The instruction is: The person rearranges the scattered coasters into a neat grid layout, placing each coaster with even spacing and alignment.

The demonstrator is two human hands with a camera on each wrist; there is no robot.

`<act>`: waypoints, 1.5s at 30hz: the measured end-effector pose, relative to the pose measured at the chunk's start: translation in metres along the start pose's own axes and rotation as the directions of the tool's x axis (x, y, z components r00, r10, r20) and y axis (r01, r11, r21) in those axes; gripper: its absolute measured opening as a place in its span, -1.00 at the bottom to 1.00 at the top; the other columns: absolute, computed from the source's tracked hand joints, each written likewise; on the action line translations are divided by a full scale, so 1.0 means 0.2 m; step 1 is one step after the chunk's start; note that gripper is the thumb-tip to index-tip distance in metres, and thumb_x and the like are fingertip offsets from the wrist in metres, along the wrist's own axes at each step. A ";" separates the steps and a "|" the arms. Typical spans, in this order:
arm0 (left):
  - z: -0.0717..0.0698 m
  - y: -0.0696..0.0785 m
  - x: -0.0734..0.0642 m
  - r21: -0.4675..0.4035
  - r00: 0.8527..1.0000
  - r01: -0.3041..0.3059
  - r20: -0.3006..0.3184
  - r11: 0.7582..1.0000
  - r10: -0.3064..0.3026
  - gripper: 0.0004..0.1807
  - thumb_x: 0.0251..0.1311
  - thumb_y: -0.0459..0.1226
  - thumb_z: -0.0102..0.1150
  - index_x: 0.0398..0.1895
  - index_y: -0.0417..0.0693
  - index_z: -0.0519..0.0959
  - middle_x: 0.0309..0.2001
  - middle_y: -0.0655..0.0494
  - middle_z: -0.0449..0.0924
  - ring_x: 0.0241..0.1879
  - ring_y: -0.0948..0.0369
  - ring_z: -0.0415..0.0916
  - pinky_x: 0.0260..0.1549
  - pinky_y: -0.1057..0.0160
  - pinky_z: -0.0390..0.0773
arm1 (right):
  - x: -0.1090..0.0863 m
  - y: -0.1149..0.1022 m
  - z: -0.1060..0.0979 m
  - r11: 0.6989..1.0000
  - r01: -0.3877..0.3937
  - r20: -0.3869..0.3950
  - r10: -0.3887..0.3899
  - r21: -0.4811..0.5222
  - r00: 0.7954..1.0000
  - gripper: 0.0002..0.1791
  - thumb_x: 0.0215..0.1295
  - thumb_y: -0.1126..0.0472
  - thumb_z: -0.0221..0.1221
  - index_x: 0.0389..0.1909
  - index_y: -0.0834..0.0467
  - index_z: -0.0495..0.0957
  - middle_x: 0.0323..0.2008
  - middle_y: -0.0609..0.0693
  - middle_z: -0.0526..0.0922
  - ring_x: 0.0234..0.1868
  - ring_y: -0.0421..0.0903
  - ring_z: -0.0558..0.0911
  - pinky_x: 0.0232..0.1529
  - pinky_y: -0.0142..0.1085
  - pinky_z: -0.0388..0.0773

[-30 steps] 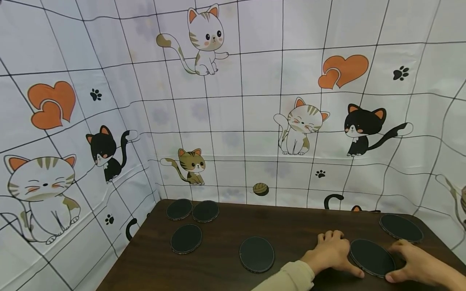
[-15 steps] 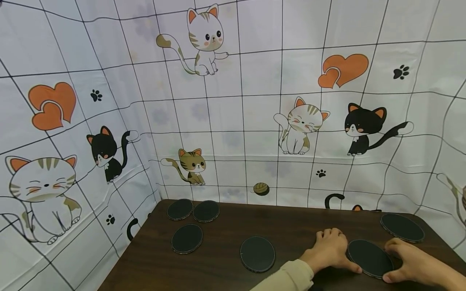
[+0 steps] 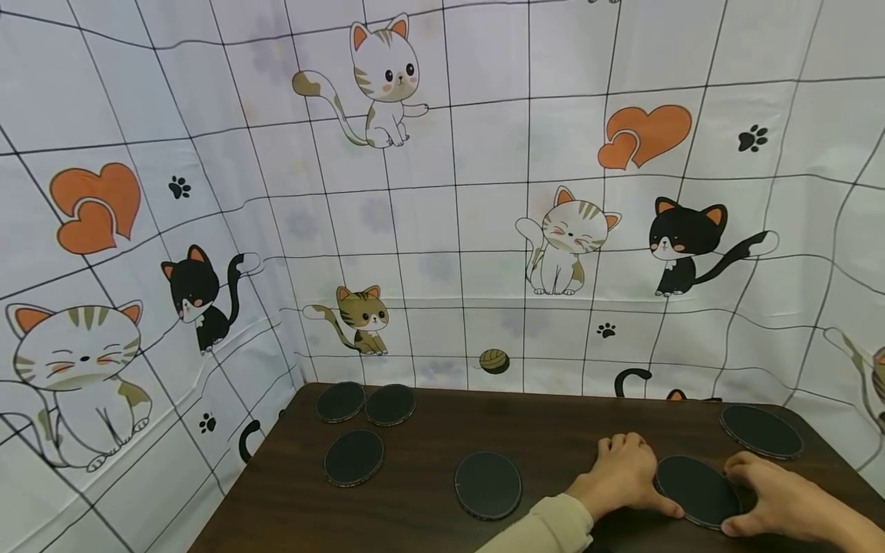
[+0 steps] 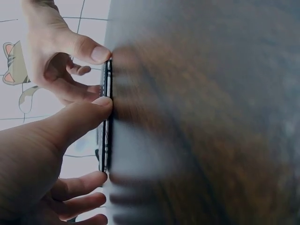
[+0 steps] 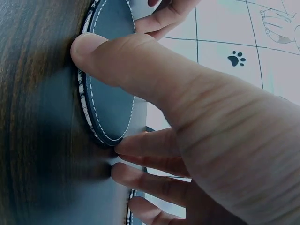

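A round black coaster (image 3: 698, 491) with a stitched rim lies on the dark wooden table at the right, between both hands. My left hand (image 3: 622, 472) grips its left side, thumb at the near edge. From the other side my right hand (image 3: 781, 495) holds it, with the thumb at the near edge and fingers curving round to the far side. In the right wrist view, white stitching circles the top of the coaster (image 5: 110, 101), and its side edge is patterned. Seen edge-on in the left wrist view, the coaster (image 4: 106, 136) sits right at the tabletop.
Another matching coaster (image 3: 760, 432) lies just behind the right hand. One coaster (image 3: 488, 485) is at the middle of the table (image 3: 415, 499); a group of three, including the nearest coaster (image 3: 354, 458), lies at the left. A cat-print curtain (image 3: 429, 230) hangs behind the table.
Both hands and the coaster between them have slid slightly left along the table. The other coasters keep their places.
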State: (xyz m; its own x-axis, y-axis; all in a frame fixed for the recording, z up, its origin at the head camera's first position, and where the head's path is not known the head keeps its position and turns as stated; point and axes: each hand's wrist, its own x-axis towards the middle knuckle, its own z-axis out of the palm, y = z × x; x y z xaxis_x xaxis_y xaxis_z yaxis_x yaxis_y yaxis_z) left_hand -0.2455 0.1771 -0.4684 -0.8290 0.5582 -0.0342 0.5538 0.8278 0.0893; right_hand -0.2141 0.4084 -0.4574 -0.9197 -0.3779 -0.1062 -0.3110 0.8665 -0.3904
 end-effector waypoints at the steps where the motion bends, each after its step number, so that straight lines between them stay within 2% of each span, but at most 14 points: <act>1: 0.00 0.00 0.00 0.001 1.000 0.002 0.001 1.000 -0.002 -0.30 -0.30 0.44 0.15 -0.08 0.34 0.50 0.01 0.36 0.25 0.02 0.26 0.20 -0.02 0.14 0.22 | 0.00 0.00 0.00 1.000 0.010 -0.001 -0.010 -0.004 1.000 -0.26 -0.14 -0.13 0.40 -0.15 0.42 0.51 -0.05 0.24 0.42 -0.14 0.26 0.49 -0.28 0.10 0.45; 4: -0.01 -0.01 -0.01 0.000 1.000 0.007 -0.005 1.000 -0.007 -0.33 -0.30 0.43 0.16 -0.10 0.37 0.52 0.02 0.36 0.24 0.02 0.27 0.19 -0.01 0.14 0.22 | 0.01 -0.01 0.01 1.000 0.016 -0.008 -0.016 -0.016 1.000 -0.27 -0.13 -0.14 0.40 -0.16 0.41 0.52 -0.04 0.22 0.43 -0.14 0.24 0.50 -0.29 0.09 0.46; 10: -0.02 -0.05 -0.02 -0.005 0.999 0.006 -0.040 1.000 -0.006 -0.35 -0.31 0.43 0.17 -0.13 0.39 0.54 0.03 0.36 0.25 0.02 0.27 0.20 -0.02 0.16 0.22 | 0.04 -0.05 0.01 0.999 -0.044 -0.018 0.044 -0.009 0.999 -0.25 -0.14 -0.15 0.40 -0.12 0.39 0.50 -0.04 0.20 0.44 -0.15 0.18 0.52 -0.30 0.04 0.47; 17: -0.08 -0.12 -0.04 -0.054 0.997 -0.018 -0.073 0.998 0.014 -0.45 -0.30 0.40 0.22 -0.23 0.41 0.54 -0.01 0.40 0.26 -0.04 0.32 0.22 -0.08 0.20 0.24 | 0.02 -0.12 -0.01 0.997 -0.039 -0.136 0.029 -0.071 0.990 -0.15 -0.14 -0.25 0.36 -0.04 0.37 0.44 -0.07 0.20 0.47 -0.23 0.14 0.55 -0.43 -0.01 0.48; 25: -0.15 -0.18 -0.08 -0.067 0.994 -0.020 -0.110 0.998 0.012 -0.45 -0.33 0.41 0.22 -0.25 0.43 0.50 -0.07 0.46 0.27 -0.11 0.37 0.25 -0.11 0.24 0.27 | 0.01 -0.20 -0.01 0.997 0.011 -0.272 -0.033 -0.081 0.962 -0.11 -0.17 -0.25 0.37 0.03 0.32 0.39 -0.11 0.15 0.49 -0.22 0.13 0.56 -0.39 0.05 0.47; 31: -0.13 -0.22 -0.12 -0.081 0.994 -0.010 -0.110 0.997 0.001 -0.46 -0.34 0.39 0.24 -0.27 0.40 0.50 -0.09 0.48 0.29 -0.09 0.41 0.24 -0.06 0.23 0.25 | 0.02 -0.21 0.05 0.997 0.075 -0.265 -0.068 0.018 0.962 -0.11 -0.13 -0.14 0.40 0.11 0.32 0.29 -0.10 0.20 0.50 -0.19 0.21 0.54 -0.39 0.05 0.47; 34: -0.11 -0.24 -0.15 -0.098 0.995 -0.015 -0.101 0.995 0.005 -0.45 -0.34 0.38 0.26 -0.28 0.38 0.52 -0.12 0.47 0.30 -0.11 0.42 0.25 -0.05 0.23 0.25 | 0.03 -0.21 0.10 0.990 0.119 -0.244 -0.097 0.078 0.965 -0.18 -0.08 -0.08 0.40 0.10 0.32 0.33 -0.02 0.26 0.43 -0.17 0.26 0.53 -0.37 0.04 0.48; 37: -0.09 -0.28 -0.18 -0.115 0.996 -0.012 -0.084 0.993 0.002 -0.46 -0.34 0.37 0.26 -0.30 0.36 0.51 -0.16 0.46 0.31 -0.16 0.42 0.26 -0.07 0.23 0.26 | 0.05 -0.23 0.13 0.984 0.146 -0.230 -0.120 0.099 0.966 -0.25 -0.03 -0.07 0.37 0.09 0.29 0.36 0.04 0.28 0.36 -0.17 0.25 0.53 -0.36 0.02 0.49; 40: -0.09 -0.33 -0.21 -0.116 0.996 -0.023 -0.092 0.993 0.012 -0.47 -0.30 0.36 0.26 -0.28 0.36 0.51 -0.15 0.44 0.32 -0.18 0.41 0.28 -0.10 0.24 0.29 | 0.08 -0.25 0.15 0.983 0.160 -0.247 -0.133 0.091 0.960 -0.22 -0.04 -0.09 0.38 0.13 0.25 0.33 0.01 0.22 0.43 -0.17 0.22 0.54 -0.39 0.01 0.48; 45: -0.10 -0.39 -0.25 -0.099 0.996 -0.036 -0.089 0.994 0.027 -0.45 -0.27 0.32 0.29 -0.19 0.35 0.51 0.00 0.44 0.31 -0.05 0.41 0.29 -0.09 0.25 0.30 | 0.09 -0.30 0.15 0.984 0.168 -0.276 -0.143 0.068 0.950 -0.16 -0.09 -0.11 0.40 0.17 0.18 0.29 -0.08 0.12 0.53 -0.17 0.18 0.54 -0.46 -0.01 0.46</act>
State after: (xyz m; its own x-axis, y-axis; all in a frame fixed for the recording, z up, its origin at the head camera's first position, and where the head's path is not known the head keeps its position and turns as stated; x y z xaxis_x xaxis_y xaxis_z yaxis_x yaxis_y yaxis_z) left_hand -0.2489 0.0837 -0.4529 -0.8174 0.5733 0.0567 0.5727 0.7978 0.1885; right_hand -0.2056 0.3395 -0.4632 -0.8959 -0.3929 0.2073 -0.4437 0.7667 -0.4640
